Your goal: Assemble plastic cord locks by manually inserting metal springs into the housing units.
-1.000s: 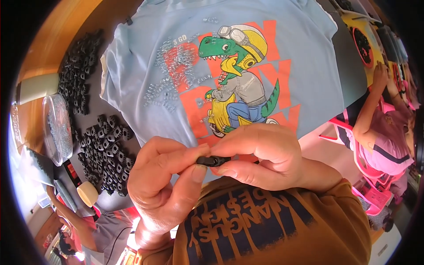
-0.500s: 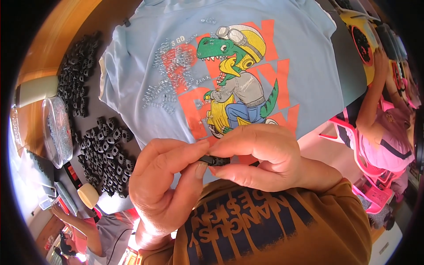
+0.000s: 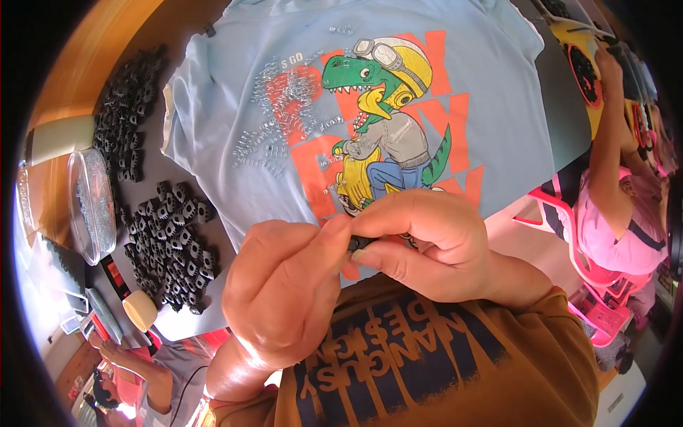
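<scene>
My left hand and my right hand meet close to my chest, fingertips pinching one small black plastic part between them. Most of the part is hidden by my fingers. Beneath the hands lies a light blue T-shirt with a dinosaur print, spread flat on the table. Several small metal springs are scattered on the shirt's left half.
A pile of black gear-like parts lies left of my hands, and another pile sits farther back left. A clear plastic container stands at the left edge. A person in pink works at the right; another person sits lower left.
My fingers have closed further over the black part, so less of it shows. Both hands stay in the same place.
</scene>
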`<state>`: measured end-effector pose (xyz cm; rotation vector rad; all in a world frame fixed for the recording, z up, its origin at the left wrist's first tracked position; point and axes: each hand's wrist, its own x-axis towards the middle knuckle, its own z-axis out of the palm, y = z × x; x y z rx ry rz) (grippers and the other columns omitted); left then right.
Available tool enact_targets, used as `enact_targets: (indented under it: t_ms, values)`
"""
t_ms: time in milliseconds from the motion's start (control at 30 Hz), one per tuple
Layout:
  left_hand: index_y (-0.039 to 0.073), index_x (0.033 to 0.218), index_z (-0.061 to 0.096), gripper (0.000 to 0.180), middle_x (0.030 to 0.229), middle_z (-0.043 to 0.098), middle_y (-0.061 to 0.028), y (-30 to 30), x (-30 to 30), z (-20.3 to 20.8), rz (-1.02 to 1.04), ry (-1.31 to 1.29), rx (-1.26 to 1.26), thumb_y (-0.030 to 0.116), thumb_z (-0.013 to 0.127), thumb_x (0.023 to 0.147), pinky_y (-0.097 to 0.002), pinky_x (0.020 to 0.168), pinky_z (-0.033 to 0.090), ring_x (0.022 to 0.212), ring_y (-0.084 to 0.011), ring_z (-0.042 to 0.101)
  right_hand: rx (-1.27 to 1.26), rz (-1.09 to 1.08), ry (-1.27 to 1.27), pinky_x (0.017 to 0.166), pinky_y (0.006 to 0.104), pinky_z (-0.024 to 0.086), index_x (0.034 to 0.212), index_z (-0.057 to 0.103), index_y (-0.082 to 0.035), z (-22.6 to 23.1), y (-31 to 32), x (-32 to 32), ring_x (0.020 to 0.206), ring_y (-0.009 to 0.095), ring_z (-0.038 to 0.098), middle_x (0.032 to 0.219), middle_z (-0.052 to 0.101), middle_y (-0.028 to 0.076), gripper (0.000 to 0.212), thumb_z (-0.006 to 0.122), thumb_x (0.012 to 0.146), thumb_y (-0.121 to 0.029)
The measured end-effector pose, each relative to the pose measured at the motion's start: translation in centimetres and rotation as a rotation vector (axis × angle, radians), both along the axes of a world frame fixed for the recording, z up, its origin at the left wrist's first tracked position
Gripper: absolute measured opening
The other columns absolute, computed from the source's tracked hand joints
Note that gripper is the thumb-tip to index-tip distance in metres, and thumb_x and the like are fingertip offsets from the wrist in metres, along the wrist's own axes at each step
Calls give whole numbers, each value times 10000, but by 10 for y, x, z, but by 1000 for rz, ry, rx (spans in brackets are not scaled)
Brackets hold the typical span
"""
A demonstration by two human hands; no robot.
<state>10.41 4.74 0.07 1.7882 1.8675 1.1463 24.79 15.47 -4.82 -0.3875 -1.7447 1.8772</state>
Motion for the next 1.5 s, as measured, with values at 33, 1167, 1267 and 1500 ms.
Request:
enact_targets:
  t_ms: [33, 1167, 1267, 1500]
  values:
    - [-48, 1058, 628, 302, 876, 604, -138, 1, 0, 1, 6, -8, -21, -130, 617, 767, -250, 549, 502, 642, -180, 615, -13, -9, 12, 501, 275, 444, 932, 625, -7, -2, -1, 0, 576, 171, 617, 725, 620, 78, 145, 677, 797, -11]
    - [-58, 1103, 603, 527, 848, 572, -96, 5, 5, -15, 123, 390, 109, -13, 782, 609, -305, 582, 453, 685, -211, 541, -713, 21, 47, 620, 190, 469, 972, 639, 35, 15, -2, -7, 767, 53, 597, 852, 643, 41, 109, 626, 863, 30]
    - [-60, 1087, 606, 531, 851, 574, -94, 6, 4, -17, 114, 397, 143, 16, 804, 600, -313, 579, 457, 665, -207, 539, -552, 168, 91, 795, 244, 513, 1062, 592, 74, 8, 6, -2, 919, 125, 624, 981, 653, 120, 185, 581, 878, 74]
    - [-53, 1076, 609, 518, 861, 580, -87, 15, 5, -24, 89, 406, 267, 11, 803, 600, -321, 572, 454, 637, -196, 544, -553, 23, 105, 577, 186, 419, 985, 629, 45, 9, -2, -6, 714, 45, 553, 832, 608, 25, 109, 597, 882, 31]
